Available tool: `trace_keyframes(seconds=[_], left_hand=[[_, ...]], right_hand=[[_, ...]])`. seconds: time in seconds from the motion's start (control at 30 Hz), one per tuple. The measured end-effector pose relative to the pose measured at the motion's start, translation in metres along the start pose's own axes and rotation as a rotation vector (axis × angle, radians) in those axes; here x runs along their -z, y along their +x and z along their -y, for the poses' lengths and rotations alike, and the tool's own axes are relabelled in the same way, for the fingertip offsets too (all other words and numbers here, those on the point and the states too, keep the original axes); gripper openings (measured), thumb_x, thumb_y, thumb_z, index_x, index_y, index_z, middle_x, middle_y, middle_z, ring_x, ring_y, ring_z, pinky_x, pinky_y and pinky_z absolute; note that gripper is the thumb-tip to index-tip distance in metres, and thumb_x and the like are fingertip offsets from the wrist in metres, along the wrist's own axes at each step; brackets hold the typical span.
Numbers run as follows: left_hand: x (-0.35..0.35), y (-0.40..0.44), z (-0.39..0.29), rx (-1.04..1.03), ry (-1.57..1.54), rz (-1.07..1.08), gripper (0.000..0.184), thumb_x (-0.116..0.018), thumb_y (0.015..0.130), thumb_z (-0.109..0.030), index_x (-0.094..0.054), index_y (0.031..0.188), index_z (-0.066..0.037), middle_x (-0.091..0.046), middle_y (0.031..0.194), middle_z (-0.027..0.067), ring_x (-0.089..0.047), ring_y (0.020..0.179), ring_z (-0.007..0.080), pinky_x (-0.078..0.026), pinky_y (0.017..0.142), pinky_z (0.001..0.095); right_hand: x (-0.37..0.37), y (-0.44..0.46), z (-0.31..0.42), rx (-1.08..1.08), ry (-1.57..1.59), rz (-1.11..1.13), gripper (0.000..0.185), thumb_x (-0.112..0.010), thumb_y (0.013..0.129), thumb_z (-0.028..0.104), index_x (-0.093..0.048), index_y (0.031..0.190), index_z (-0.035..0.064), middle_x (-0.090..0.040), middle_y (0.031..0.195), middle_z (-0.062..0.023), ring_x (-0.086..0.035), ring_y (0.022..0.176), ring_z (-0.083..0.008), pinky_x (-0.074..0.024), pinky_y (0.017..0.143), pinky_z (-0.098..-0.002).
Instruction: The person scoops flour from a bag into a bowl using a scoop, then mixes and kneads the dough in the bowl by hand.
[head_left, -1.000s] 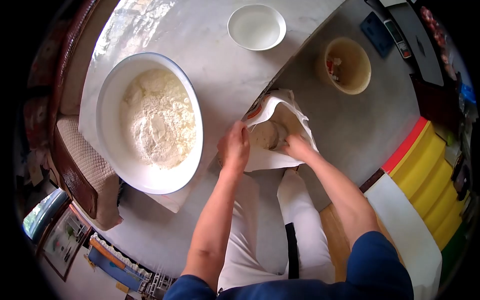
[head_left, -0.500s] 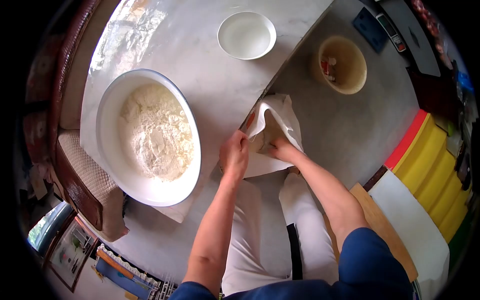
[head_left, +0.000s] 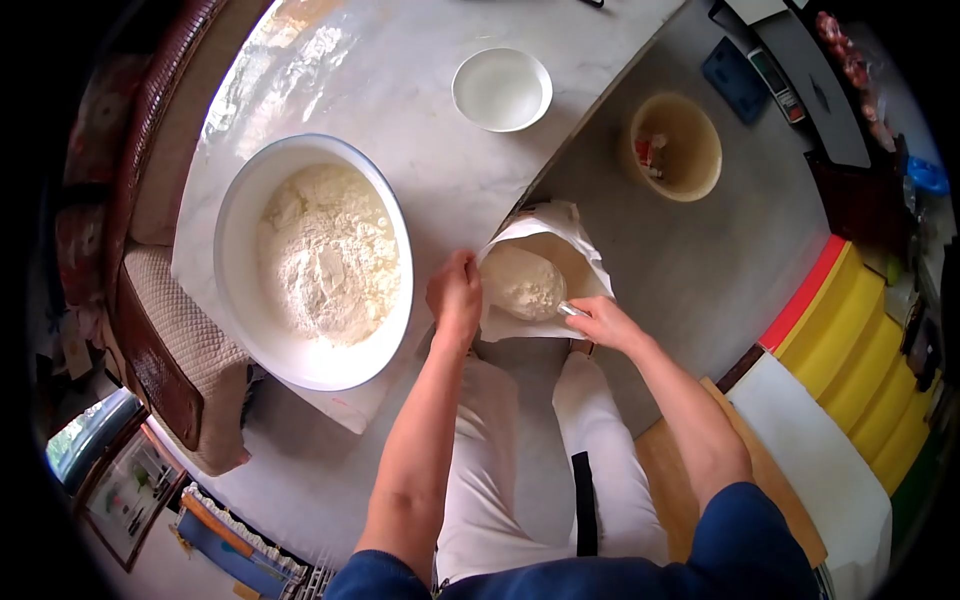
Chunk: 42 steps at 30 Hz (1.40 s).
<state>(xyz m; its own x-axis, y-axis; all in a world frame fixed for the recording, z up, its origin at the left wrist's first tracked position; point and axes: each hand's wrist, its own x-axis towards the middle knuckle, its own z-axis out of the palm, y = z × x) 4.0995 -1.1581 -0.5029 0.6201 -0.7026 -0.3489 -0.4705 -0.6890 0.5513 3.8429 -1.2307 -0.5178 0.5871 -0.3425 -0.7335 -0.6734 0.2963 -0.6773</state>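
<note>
My left hand (head_left: 456, 296) is closed on the left edge of a white bag (head_left: 562, 224) beside the table. My right hand (head_left: 604, 323) grips the metal handle of a scoop (head_left: 573, 310) at the bag's mouth. A heap of flour (head_left: 527, 284) lies on the scoop, whose bowl is mostly covered. On the table, left of the bag, a large white basin (head_left: 233, 270) with a blue rim holds flour (head_left: 325, 280) over a pale, wet-looking mass.
A white bowl (head_left: 502, 90) stands on the marble table (head_left: 440, 180). Beyond the bag, a beige bucket (head_left: 700, 150) with scraps stands on the grey floor. A cushioned seat (head_left: 180, 320) is at the left, yellow steps (head_left: 850, 350) at the right.
My right hand has come up out of the bag's depth, and the flour-heaped scoop now shows at the mouth. My left hand still holds the bag's edge. The view has shifted slightly.
</note>
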Motion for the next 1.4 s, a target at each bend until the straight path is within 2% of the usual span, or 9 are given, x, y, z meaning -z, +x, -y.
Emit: trace_keyframes(seconds=[0.33,0.5,0.6,0.73,0.97,1.17,1.27,1.33,1.4], left_hand=[[-0.005,-0.057,-0.023,-0.150,-0.306,-0.092,0.011,-0.056,0.087,0.003,-0.056,0.098,-0.001,-0.060,0.092,0.0169,-0.062,0.081,0.0344,-0.049,0.073,0.0391],[-0.027,-0.099,-0.038,-0.337,-0.245,-0.033,0.021,-0.059,0.081,0.004,-0.064,0.099,-0.006,-0.057,0.104,0.0114,-0.058,0.097,0.0316,-0.050,0.077,0.0405],[-0.038,-0.115,-0.047,-0.410,-0.239,0.087,0.024,-0.061,0.081,0.003,-0.065,0.102,-0.007,-0.057,0.104,0.0111,-0.057,0.098,0.0319,-0.050,0.081,0.0420],[-0.052,-0.104,-0.036,-0.403,-0.193,0.075,0.025,-0.059,0.085,0.001,-0.065,0.108,-0.006,-0.059,0.114,0.0135,-0.056,0.104,0.0343,-0.049,0.089,0.0419],[-0.076,-0.075,-0.008,-0.123,-0.275,0.061,0.038,-0.052,0.093,-0.005,-0.050,0.131,0.002,-0.049,0.136,0.0264,-0.047,0.126,0.0431,-0.039,0.107,0.0438],[-0.061,-0.078,-0.002,0.258,-0.642,0.154,0.049,-0.051,0.097,-0.020,-0.045,0.140,0.004,-0.050,0.139,0.0225,-0.050,0.127,0.0316,-0.037,0.108,0.0379],[-0.054,-0.089,-0.008,0.398,-1.057,0.150,0.051,-0.048,0.101,-0.028,-0.046,0.140,0.004,-0.052,0.140,0.0175,-0.049,0.126,0.0247,-0.037,0.107,0.0357],[-0.044,-0.096,-0.017,0.512,-1.129,0.115,0.051,-0.047,0.103,-0.033,-0.049,0.138,0.003,-0.053,0.139,0.0142,-0.048,0.126,0.0224,-0.037,0.108,0.0349],[-0.034,-0.104,-0.024,0.586,-1.482,0.131,0.050,-0.041,0.105,-0.034,-0.045,0.140,0.003,-0.048,0.143,0.0155,-0.046,0.131,0.0244,-0.036,0.110,0.0360]], right_hand=[[0.022,-0.062,0.003,-0.096,0.101,-0.120,0.017,-0.061,0.090,0.014,-0.062,0.084,-0.0017,-0.053,0.060,0.0002,-0.048,0.050,-0.0078,-0.0399,0.048,-0.0279],[0.022,-0.069,-0.004,-0.112,0.141,-0.106,0.017,-0.062,0.091,0.015,-0.063,0.085,-0.0006,-0.053,0.061,0.0014,-0.048,0.050,-0.0064,-0.0400,0.047,-0.0259],[0.019,-0.068,-0.014,-0.090,0.156,-0.069,0.015,-0.060,0.094,0.014,-0.066,0.099,0.0016,-0.052,0.063,0.0042,-0.044,0.049,-0.0024,-0.0351,0.044,-0.0210],[0.020,-0.071,-0.013,-0.082,0.158,-0.064,0.015,-0.060,0.094,0.015,-0.066,0.099,0.0024,-0.052,0.063,0.0044,-0.044,0.048,-0.0022,-0.0345,0.043,-0.0207],[0.027,-0.088,-0.004,-0.086,0.120,-0.085,0.011,-0.060,0.093,0.013,-0.065,0.092,0.0033,-0.053,0.061,0.0036,-0.046,0.048,-0.0032,-0.0361,0.043,-0.0221],[0.028,-0.105,-0.002,-0.036,0.074,-0.105,0.012,-0.061,0.092,0.013,-0.061,0.084,0.0036,-0.054,0.062,0.0031,-0.047,0.048,-0.0036,-0.0364,0.043,-0.0222],[0.030,-0.118,0.006,-0.029,0.078,-0.096,0.011,-0.061,0.092,0.012,-0.060,0.085,0.0038,-0.054,0.062,0.0031,-0.046,0.047,-0.0035,-0.0360,0.043,-0.0215],[0.029,-0.132,0.022,-0.048,0.096,-0.092,0.009,-0.062,0.091,0.012,-0.061,0.088,0.0039,-0.055,0.062,0.0030,-0.047,0.048,-0.0033,-0.0362,0.043,-0.0213],[0.026,-0.148,0.043,-0.061,0.100,-0.108,0.010,-0.063,0.091,0.013,-0.062,0.093,0.0035,-0.056,0.063,0.0030,-0.048,0.049,-0.0029,-0.0365,0.043,-0.0210]])
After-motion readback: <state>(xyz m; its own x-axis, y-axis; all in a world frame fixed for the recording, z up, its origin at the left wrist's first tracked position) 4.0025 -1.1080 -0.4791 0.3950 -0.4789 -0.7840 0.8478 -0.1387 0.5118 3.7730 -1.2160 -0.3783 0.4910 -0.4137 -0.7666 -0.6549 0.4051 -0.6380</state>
